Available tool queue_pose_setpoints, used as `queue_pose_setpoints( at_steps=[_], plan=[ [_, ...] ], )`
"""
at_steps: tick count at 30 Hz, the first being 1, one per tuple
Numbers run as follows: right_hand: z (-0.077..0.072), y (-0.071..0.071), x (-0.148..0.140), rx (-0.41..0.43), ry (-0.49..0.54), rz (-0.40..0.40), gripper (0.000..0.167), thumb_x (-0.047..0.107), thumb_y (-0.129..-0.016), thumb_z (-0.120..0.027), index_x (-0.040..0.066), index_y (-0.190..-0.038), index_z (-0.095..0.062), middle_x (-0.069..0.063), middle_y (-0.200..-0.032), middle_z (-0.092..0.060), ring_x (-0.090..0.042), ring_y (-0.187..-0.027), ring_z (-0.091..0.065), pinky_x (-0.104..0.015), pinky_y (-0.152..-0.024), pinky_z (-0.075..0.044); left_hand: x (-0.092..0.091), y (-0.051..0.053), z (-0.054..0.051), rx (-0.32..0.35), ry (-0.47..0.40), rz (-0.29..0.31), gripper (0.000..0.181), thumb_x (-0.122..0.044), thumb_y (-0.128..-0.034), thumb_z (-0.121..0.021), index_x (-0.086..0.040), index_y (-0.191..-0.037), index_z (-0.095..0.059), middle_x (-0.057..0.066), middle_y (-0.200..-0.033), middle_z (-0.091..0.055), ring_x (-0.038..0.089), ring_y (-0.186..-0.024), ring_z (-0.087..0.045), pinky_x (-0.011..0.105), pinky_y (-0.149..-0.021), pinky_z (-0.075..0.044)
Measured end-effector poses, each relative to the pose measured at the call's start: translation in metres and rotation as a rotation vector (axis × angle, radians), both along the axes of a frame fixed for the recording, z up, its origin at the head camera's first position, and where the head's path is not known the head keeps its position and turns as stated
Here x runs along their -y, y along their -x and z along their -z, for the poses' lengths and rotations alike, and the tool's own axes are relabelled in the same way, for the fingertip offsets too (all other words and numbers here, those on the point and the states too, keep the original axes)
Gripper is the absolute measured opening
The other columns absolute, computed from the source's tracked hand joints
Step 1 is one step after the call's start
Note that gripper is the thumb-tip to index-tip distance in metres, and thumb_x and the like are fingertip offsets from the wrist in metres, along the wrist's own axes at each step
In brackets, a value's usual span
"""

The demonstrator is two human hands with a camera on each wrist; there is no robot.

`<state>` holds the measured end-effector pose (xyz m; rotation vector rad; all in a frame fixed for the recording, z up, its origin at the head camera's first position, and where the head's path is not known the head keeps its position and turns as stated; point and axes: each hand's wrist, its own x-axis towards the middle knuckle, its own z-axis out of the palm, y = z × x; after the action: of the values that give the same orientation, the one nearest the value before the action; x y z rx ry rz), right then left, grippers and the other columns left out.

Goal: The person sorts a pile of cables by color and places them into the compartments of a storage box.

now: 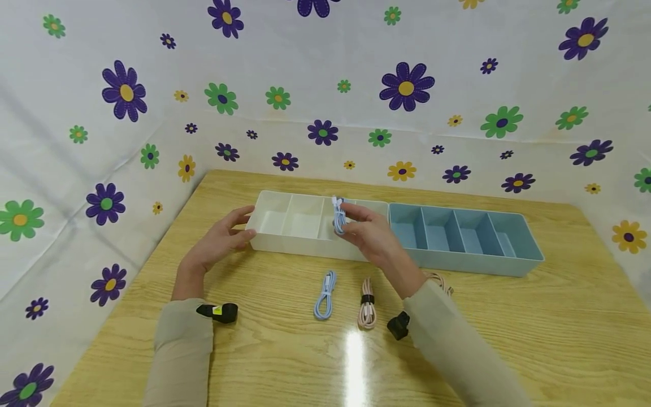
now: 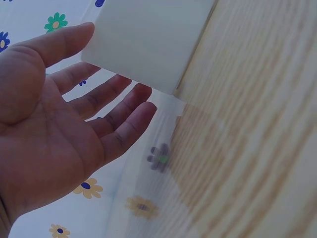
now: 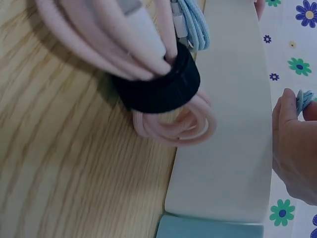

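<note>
1. White four-compartment tray (image 1: pixel 305 246): touches a blue-grey tray (image 1: pixel 473 263); a nudge could slide it.
2. Left hand (image 1: pixel 218 240): loosely spread, seemingly empty, at the white tray's left end — contact hard to confirm.
3. Right hand (image 1: pixel 375 236): pinching the light-blue cable coil (image 1: pixel 339 219).
4. Light-blue cable coil: above the white tray's third compartment (image 1: pixel 327 227) — slack grip might drop it across a divider (image 1: pixel 321 217).

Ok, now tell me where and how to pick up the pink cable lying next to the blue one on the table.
I'd pinch the pink cable at its black strap, coming from above and closing across its width. The strap gathers the loops near the middle, and the bundle lies flat, its long side running away from the person.
</note>
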<state>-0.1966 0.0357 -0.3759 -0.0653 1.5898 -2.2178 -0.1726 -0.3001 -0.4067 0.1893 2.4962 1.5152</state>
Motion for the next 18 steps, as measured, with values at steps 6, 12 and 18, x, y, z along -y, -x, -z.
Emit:
queue_pose_setpoints(
  at_steps=[6, 12, 18],
  plan=[
    [0.0, 0.003, 0.007, 0.038, 0.028, 0.028, 0.058, -0.017, -0.093, -0.043, -0.002, -0.149, -0.04, -0.02, -0.146, -0.042, -0.021, -0.101, -0.06, -0.028, -0.089, -0.054, 0.0, 0.001, -0.001, 0.001, -0.005, 0.001, 0.07, -0.031, -0.1021, -0.057, -0.019, -0.16, -0.019, 0.024, -0.155, -0.029, 0.045, -0.134, -0.043, 0.058, -0.102, -0.043],
    [-0.005, 0.008, 0.015, 0.107, 0.028, 0.058, 0.059, -0.018, -0.093, -0.04, -0.002, -0.15, -0.038, -0.019, -0.148, -0.042, -0.023, -0.105, -0.057, -0.029, -0.092, -0.052, 0.001, 0.001, 0.001, 0.0, -0.014, -0.005, 0.07, -0.032, -0.1019, -0.057, -0.02, -0.16, -0.02, 0.023, -0.155, -0.03, 0.045, -0.134, -0.042, 0.058, -0.103, -0.042],
    [-0.01, 0.012, 0.023, 0.12, -0.057, 0.04, 0.055, -0.016, -0.095, -0.041, -0.005, -0.149, -0.037, -0.021, -0.151, -0.037, -0.025, -0.114, -0.052, -0.041, -0.108, -0.041, 0.001, 0.001, 0.002, 0.003, -0.02, -0.008, 0.069, -0.031, -0.1022, -0.057, -0.019, -0.16, -0.02, 0.023, -0.154, -0.03, 0.045, -0.135, -0.041, 0.057, -0.103, -0.042]
  ],
)
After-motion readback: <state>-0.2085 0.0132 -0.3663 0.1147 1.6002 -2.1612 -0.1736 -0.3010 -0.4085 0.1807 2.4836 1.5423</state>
